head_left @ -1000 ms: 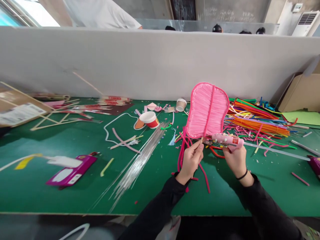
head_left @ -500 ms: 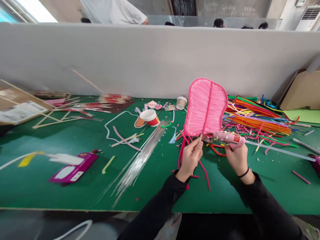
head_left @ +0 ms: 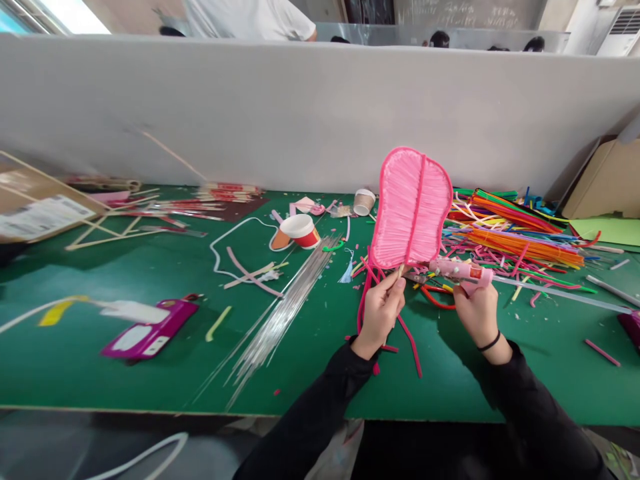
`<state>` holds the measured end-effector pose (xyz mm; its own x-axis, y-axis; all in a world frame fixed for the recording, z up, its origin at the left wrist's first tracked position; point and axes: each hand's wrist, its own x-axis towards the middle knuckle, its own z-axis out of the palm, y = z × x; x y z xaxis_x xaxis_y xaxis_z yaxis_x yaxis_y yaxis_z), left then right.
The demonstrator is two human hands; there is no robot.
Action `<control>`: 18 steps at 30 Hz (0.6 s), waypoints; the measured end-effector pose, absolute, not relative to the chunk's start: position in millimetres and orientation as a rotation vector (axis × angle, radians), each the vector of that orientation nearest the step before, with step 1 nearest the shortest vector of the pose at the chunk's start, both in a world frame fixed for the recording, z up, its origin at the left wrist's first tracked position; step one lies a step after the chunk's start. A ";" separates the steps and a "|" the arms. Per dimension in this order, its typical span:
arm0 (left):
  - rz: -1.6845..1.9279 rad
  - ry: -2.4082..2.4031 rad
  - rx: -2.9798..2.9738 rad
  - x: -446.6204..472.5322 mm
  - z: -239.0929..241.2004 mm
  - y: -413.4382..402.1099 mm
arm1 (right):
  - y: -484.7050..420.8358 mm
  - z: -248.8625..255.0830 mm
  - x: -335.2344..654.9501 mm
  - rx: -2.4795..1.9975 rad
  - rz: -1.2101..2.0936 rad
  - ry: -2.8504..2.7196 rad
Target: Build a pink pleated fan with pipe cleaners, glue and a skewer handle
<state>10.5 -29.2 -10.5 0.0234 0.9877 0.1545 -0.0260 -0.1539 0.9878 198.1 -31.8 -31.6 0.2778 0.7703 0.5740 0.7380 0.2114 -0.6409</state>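
My left hand (head_left: 381,312) is closed around the thin wooden handle of a pink hand fan (head_left: 413,208), which stands upright above it. The fan has a darker pink fuzzy border and a rib down its middle. My right hand (head_left: 477,313) grips a pink hot glue gun (head_left: 463,271), its nozzle pointing left near the fan's lower edge. A long clear glue stick (head_left: 555,295) runs out of the gun's back to the right. Below and behind my left hand, dark pink pipe cleaners (head_left: 411,343) lie on the green table (head_left: 310,373).
Colourful pipe cleaners (head_left: 525,247) are heaped at the right. A bundle of clear thin rods (head_left: 280,327), a red-and-white paper cup (head_left: 301,231) and a purple power strip (head_left: 150,330) lie to the left. A grey partition (head_left: 225,113) rises behind; a cardboard box (head_left: 605,177) stands at far right.
The glue gun and right hand have shifted slightly right, away from the fan's base. The fan has turned a little and looks slightly narrower. The view has moved slightly.
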 end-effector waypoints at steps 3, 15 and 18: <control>1.335 1.093 1.313 9.7 -9.2 -28.6 | -31.8 -30.8 199.0 -1.520 0.057 -1.457; 1.394 1.105 1.335 9.2 -12.1 -28.7 | -31.0 -29.0 202.2 -1.523 0.093 -1.483; 1.404 1.103 1.338 9.0 -13.7 -28.3 | -30.5 -29.4 203.0 -1.525 0.090 -1.474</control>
<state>9.0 -28.3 -13.7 -0.0336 0.9752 0.2186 -0.0185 -0.2193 0.9755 203.0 -30.5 -29.4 0.2620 0.7965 0.5450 0.7244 0.2109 -0.6563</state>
